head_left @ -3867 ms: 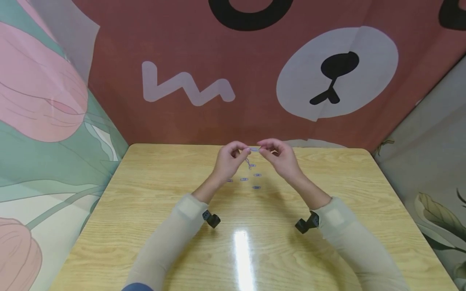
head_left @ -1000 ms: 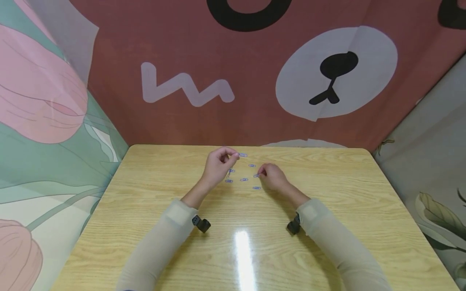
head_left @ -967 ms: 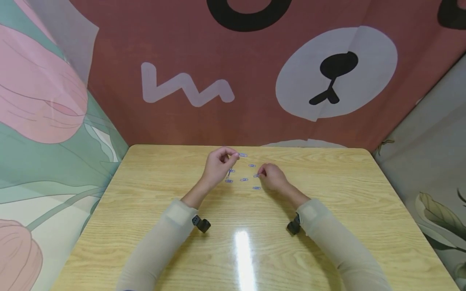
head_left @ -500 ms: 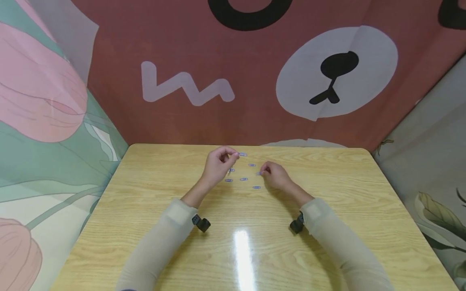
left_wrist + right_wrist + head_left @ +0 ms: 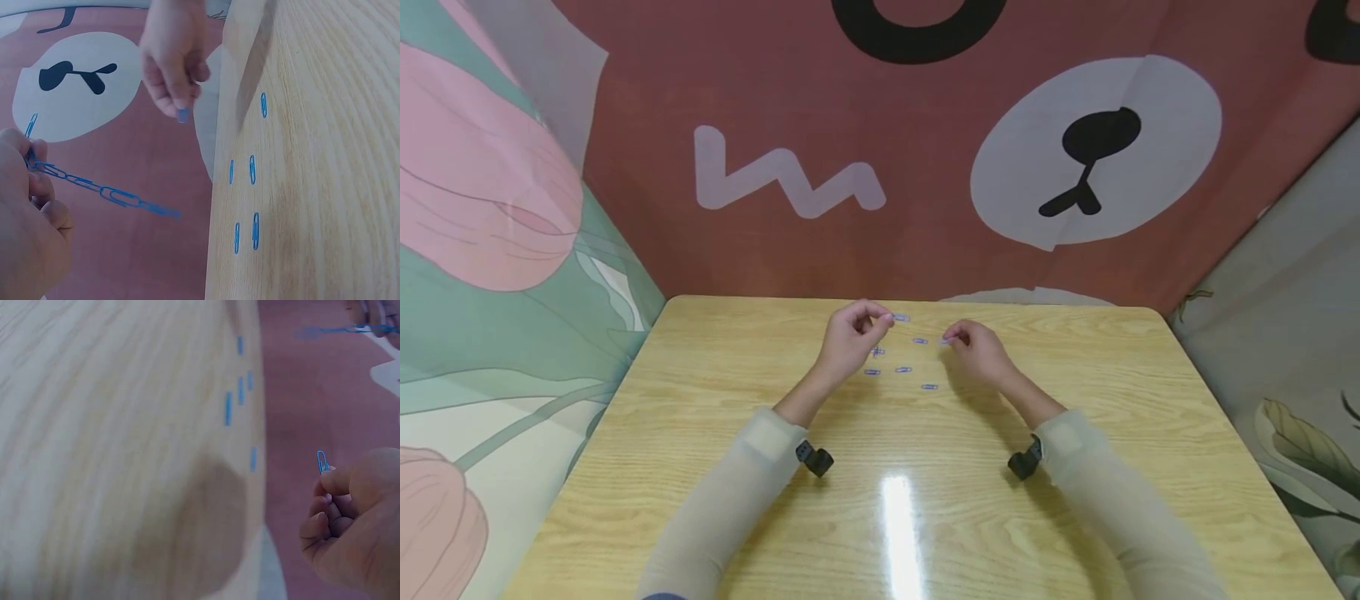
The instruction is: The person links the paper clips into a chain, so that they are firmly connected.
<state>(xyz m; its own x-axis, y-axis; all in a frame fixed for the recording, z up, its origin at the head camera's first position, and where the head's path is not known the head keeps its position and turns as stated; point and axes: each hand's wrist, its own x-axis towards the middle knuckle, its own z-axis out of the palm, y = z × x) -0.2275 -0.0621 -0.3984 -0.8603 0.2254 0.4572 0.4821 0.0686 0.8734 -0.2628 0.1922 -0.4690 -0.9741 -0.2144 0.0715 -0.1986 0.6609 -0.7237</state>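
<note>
My left hand (image 5: 852,337) pinches one end of a chain of blue paper clips (image 5: 119,196), raised above the table. One clip sticks up past the fingertips, and the rest of the linked clips hang down below them. My right hand (image 5: 981,350) holds a single blue paper clip (image 5: 322,460) between thumb and forefinger, its looped end pointing out. A gap separates the two hands. Several loose blue paper clips (image 5: 903,369) lie on the table beneath and between them; one more loose clip (image 5: 264,105) is nearest the right hand's side.
The wood-grain table (image 5: 760,517) reaches back to a red-brown cloth (image 5: 925,250) printed with a bear's face. Patterned cloths hang on the left and right. Each wrist wears a small black camera (image 5: 815,458).
The right hand came down to the loose clips, took one from the table, and has lifted it back and to the right. The left hand moved left and lower, then stayed almost still with the chain.
</note>
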